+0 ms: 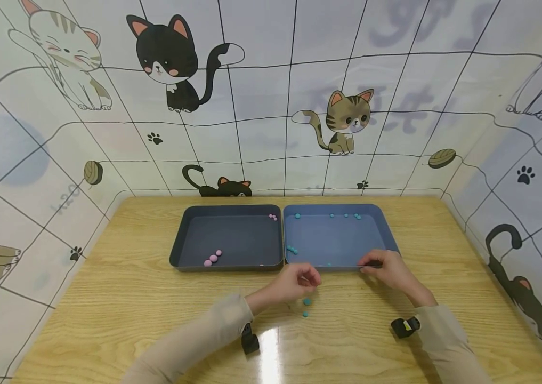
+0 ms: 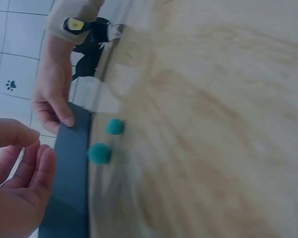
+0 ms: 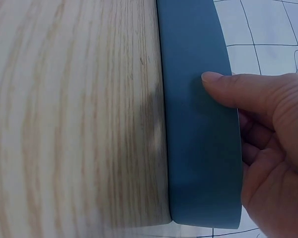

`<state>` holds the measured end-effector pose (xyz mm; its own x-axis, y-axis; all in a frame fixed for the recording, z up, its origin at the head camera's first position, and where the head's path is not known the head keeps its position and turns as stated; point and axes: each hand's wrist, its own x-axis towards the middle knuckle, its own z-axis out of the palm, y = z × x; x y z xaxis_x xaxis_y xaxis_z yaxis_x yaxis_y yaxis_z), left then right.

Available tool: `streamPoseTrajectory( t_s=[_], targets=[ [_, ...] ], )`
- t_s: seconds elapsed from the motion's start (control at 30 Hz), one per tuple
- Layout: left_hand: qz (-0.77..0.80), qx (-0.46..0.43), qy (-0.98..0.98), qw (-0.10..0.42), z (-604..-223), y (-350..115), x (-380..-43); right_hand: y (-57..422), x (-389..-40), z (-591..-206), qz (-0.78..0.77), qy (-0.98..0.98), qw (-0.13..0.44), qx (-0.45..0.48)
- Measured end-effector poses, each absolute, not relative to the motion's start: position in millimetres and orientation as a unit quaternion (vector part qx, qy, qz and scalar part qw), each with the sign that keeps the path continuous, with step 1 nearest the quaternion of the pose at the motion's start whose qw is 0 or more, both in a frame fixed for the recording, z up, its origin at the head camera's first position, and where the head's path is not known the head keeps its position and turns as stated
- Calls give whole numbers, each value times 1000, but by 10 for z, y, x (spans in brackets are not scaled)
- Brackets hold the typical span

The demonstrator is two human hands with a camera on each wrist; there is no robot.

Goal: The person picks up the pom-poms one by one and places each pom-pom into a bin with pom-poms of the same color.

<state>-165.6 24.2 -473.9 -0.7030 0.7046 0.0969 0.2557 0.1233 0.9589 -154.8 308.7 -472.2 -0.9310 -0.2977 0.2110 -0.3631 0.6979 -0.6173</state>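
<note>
The blue tray holds several small teal balls along its edges. My right hand grips its front wall near the right corner, thumb on the outer face and fingers over the rim, partly hidden behind it. At the tray's front left corner hovers my left hand, fingers loosely bent toward the thumb, with nothing showing between the fingertips. Just below that hand, a larger teal ball and a smaller teal ball lie on the table in front of the tray.
A dark grey tray stands side by side with the blue one on the wooden table. Pink balls lie in its front part, smaller ones in its back right corner. A cat-print backdrop encloses the table's back and sides.
</note>
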Motion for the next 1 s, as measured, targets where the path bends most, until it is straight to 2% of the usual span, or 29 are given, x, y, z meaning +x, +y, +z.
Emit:
streamPoseTrajectory(
  t_s=[0.3, 0.63, 1.0],
  targets=[
    [544, 334, 738, 220, -4854, 230, -1593, 3078, -1544, -4702, 341, -922, 47, 175],
    [505, 348, 764, 202, -4888, 218, -1599, 3073, -1534, -4699, 347, -919, 51, 181],
    [427, 428, 778, 169, -4906, 211, -1611, 3079, -1535, -4703, 349, -918, 50, 181]
  ],
)
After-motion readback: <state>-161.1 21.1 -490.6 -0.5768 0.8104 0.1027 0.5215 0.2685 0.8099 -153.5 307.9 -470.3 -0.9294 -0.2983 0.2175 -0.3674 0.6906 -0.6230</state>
